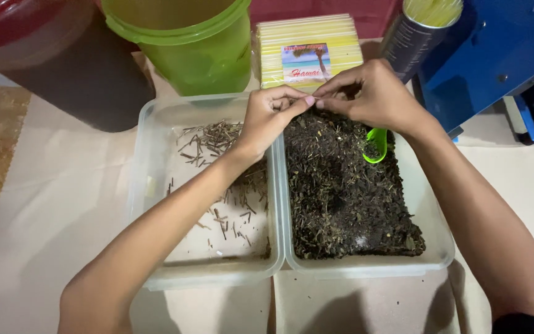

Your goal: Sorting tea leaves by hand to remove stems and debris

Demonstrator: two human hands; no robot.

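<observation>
Both hands meet over the far edge of the right tub [431,247], which is full of dark loose tea [341,198]. The left hand [270,120] and right hand [372,93] pinch fingertips together, seemingly on a small stem, too small to tell. Sorted stems [217,148] lie in the left tub [146,185], touching alongside, so picked pieces travel little. A green scoop [375,145] rests in the tea.

I see both bare forearms reaching up from six o'clock, converging toward twelve. My left hand [269,117] has thumb and forefinger pinched together, its fingertips meeting the right hand [372,93], whose fingers curl inward at one o'clock, knuckles up.
</observation>
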